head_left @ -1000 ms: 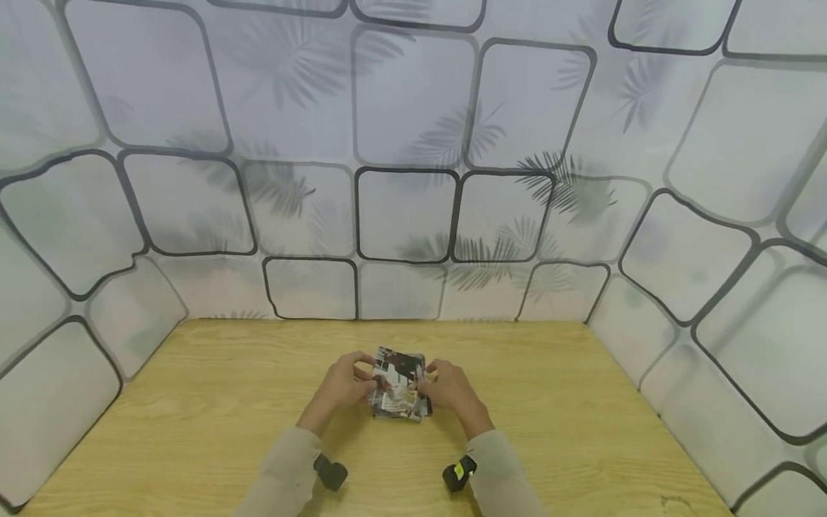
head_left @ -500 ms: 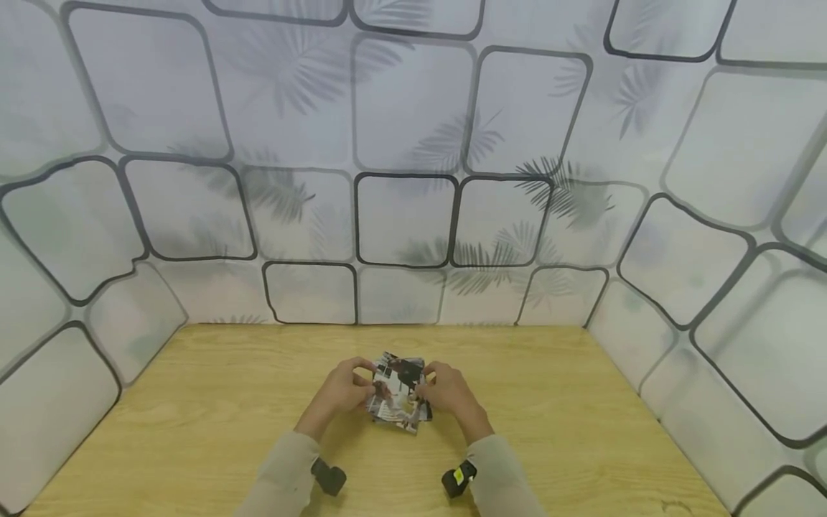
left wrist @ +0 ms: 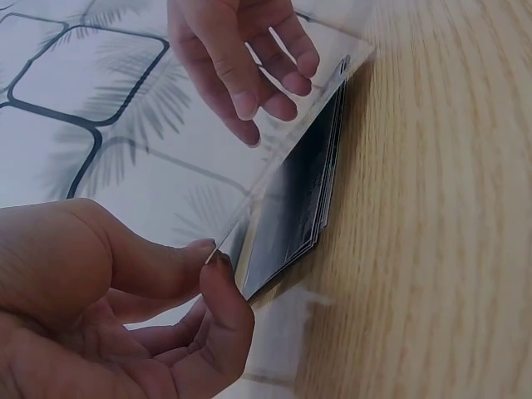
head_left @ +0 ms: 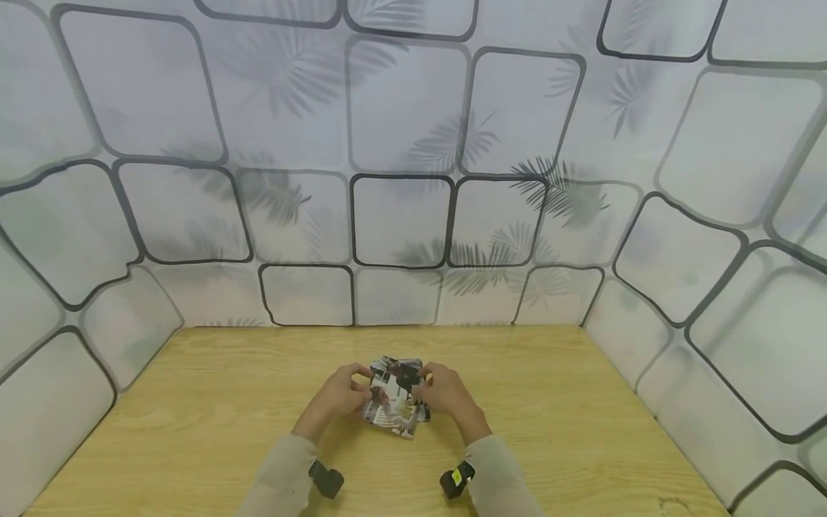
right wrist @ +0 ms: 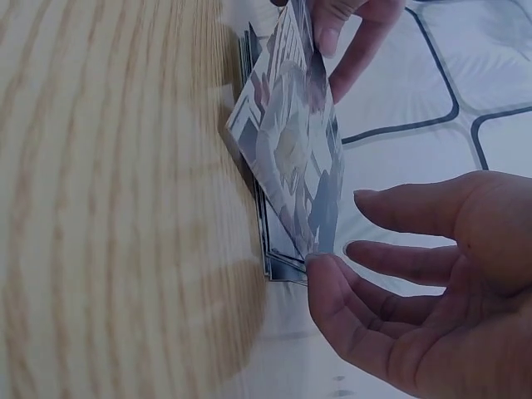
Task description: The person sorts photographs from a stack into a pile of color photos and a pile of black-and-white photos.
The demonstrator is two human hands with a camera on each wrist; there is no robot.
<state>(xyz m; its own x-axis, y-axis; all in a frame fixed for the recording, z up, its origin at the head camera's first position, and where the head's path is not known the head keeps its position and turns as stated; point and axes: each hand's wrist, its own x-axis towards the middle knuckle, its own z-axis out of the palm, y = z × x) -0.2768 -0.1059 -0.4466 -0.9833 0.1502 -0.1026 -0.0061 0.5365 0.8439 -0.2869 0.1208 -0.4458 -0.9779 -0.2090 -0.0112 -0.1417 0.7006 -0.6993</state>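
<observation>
A printed photo (head_left: 394,409) lies slanted across a stack of similar photos (left wrist: 326,179), its near corner sticking out past them. My left hand (head_left: 342,391) pinches the photo's edge between thumb and forefinger. In the left wrist view the lifted photo stands apart from the stack on the table. My right hand (head_left: 449,391) is at the opposite side, one fingertip touching the photo's edge (right wrist: 309,249). Its thumb (right wrist: 407,212) stays away from the photo, and the other fingers are loosely bent.
The wood-grain table (head_left: 549,431) extends around the photos on all sides. Patterned cloth walls (head_left: 400,222) rise at its back and both sides. Each sleeve carries a small black wrist camera (head_left: 326,480).
The top photo has turned and slid towards me, out of line with the stack. My left hand keeps its pinch; my right fingers have stayed beside the edge.
</observation>
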